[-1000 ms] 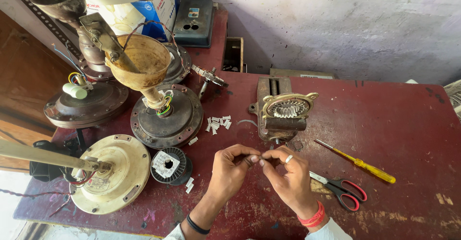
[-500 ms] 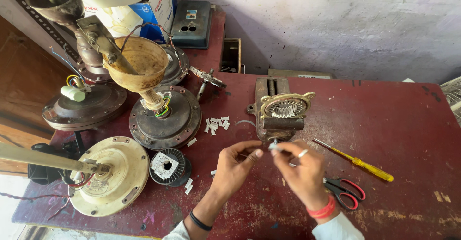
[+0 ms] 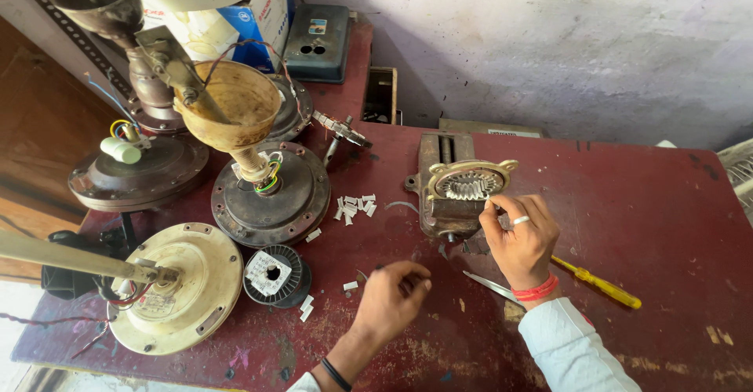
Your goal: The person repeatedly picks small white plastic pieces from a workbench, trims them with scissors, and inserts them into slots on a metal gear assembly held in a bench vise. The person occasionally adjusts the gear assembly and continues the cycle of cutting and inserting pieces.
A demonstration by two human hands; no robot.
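Right hand point(image 3: 522, 239) was at the stator point(image 3: 464, 183) clamped in the vise point(image 3: 447, 204), mid-table on the red bench point(image 3: 643, 204). Fingertips were pinched at the stator's right rim, on something too small to tell, maybe a slot paper. Left hand point(image 3: 392, 298) hovered low over the bench, fingers curled loosely; couldn't tell if it held anything.

Looked like the slot-insulating step: feeding a piece into the core. Next move would need a fine pinch and steady alignment with a slot.

Outward: paper bits point(image 3: 353, 206) lay left of the vise, scissors point(image 3: 490, 286) partly under the right wrist, yellow screwdriver point(image 3: 600, 284) to its right. Wire spool point(image 3: 274, 273) with a white round label near the left hand, fan motors point(image 3: 271, 196) beyond. Blue-and-white carton point(image 3: 263, 11) at back left, dark switch box point(image 3: 318, 43) with a small blue label beside it.
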